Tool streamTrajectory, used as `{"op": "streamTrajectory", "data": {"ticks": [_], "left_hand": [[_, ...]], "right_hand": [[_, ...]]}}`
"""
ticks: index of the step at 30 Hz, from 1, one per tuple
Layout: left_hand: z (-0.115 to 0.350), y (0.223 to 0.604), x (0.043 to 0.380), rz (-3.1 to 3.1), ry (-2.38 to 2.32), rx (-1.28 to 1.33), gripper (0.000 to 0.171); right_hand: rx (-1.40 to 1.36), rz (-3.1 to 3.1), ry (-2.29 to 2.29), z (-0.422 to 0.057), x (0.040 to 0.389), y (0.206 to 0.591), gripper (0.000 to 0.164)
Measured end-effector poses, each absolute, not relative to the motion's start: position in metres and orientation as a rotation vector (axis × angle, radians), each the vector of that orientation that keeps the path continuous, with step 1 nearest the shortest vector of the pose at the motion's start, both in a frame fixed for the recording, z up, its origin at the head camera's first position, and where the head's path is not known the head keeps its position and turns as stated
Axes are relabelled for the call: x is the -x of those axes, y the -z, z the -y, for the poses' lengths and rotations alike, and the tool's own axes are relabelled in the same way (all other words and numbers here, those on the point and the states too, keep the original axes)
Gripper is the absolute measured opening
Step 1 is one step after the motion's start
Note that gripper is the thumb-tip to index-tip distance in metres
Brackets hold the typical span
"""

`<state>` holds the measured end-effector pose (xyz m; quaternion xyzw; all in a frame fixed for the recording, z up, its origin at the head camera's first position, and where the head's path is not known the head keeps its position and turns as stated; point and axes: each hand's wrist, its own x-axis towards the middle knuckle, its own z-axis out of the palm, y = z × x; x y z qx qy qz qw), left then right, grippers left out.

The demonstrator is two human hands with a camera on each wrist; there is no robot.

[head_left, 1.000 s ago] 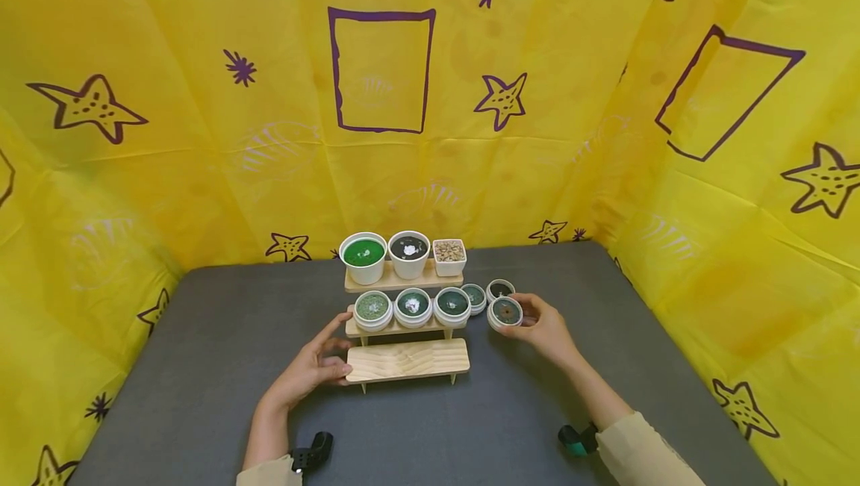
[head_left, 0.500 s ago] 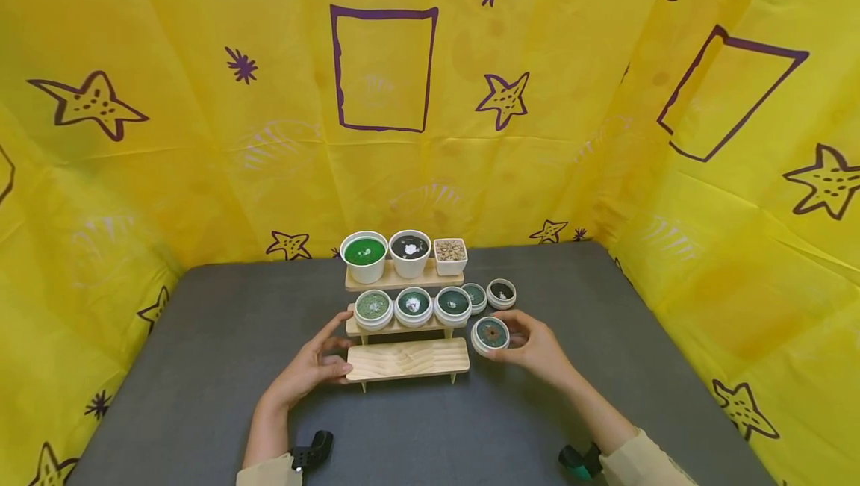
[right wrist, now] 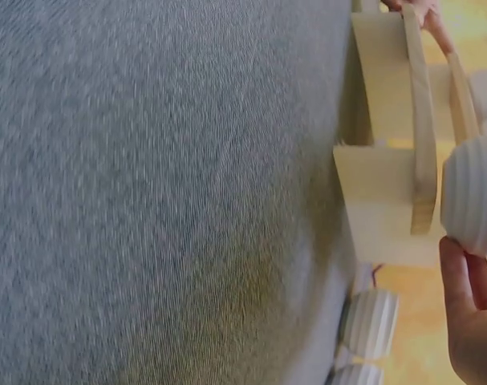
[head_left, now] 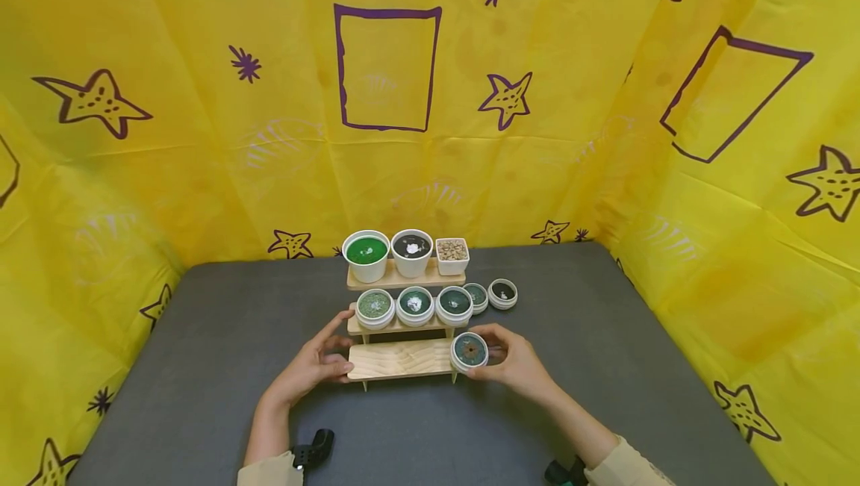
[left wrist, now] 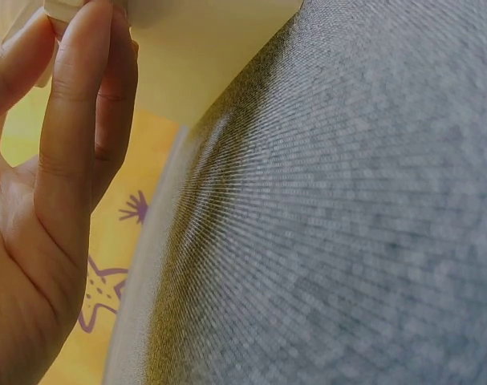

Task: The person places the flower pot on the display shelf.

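A tiered wooden display stand (head_left: 399, 360) stands on the table. My left hand (head_left: 304, 372) grips its left end, thumb at the lowest step and index finger at the middle one; the left wrist view has the fingertips (left wrist: 91, 16) on the wood. My right hand (head_left: 516, 366) holds a small white ribbed bowl (head_left: 469, 351) with a blue-green filling and brown centre. In the head view this bowl overlaps the right end of the lowest step. From the right wrist, the bowl (right wrist: 472, 192) shows just above the step's edge (right wrist: 424, 192), a gap between them.
Three similar bowls (head_left: 415, 307) line the middle step. At the top are a cup with green filling (head_left: 366, 251), one with dark filling (head_left: 412, 247) and a square dish (head_left: 452, 253). Two more bowls (head_left: 502, 292) sit on the table, right of the stand.
My right hand has carried the bowl from beside the dark-filled one on the table, left and nearer, over to the lowest step. My left hand keeps its place on the stand.
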<state>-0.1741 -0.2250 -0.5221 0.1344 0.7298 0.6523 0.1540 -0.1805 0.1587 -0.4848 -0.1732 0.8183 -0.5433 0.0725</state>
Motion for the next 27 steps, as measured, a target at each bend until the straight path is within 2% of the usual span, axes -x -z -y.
{"op": "streamTrajectory", "data": {"ticks": [13, 27], "left_hand": [[0.225, 0.522, 0.175, -2.098, -1.860, -0.370, 0.093], [0.226, 0.521, 0.175, -2.097, -1.858, -0.368, 0.094]], "right_hand": [[0.520, -2.495, 1.615, -0.132, 0.177, 0.491, 0.060], [0.534, -2.301, 1.797, -0.095, 0.173, 0.498, 0.059]]}}
